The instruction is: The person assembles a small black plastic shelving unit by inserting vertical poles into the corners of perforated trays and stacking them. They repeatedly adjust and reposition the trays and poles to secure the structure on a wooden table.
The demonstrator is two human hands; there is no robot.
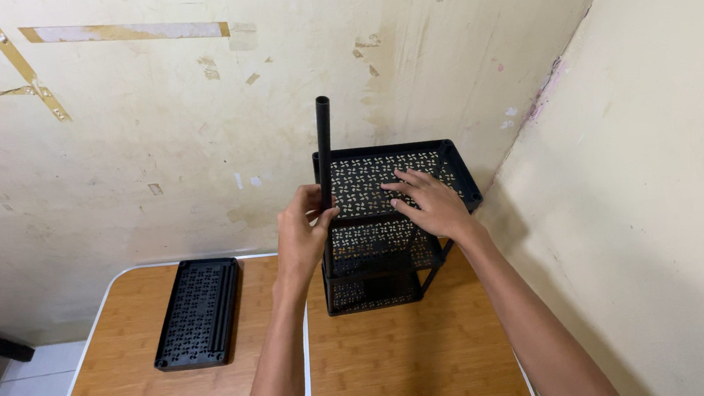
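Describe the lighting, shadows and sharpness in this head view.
Head view: soft, even light, no glare; the black perforated metal rack casts a faint shadow on the wall corner; the left hand gripping the black upright tube and the right hand are sharp; edges bend slightly from the wide lens.

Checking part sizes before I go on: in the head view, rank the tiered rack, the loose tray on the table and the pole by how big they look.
1. Tiered rack, largest.
2. Loose tray, flat on the table.
3. Pole, thinnest, held by the left hand.
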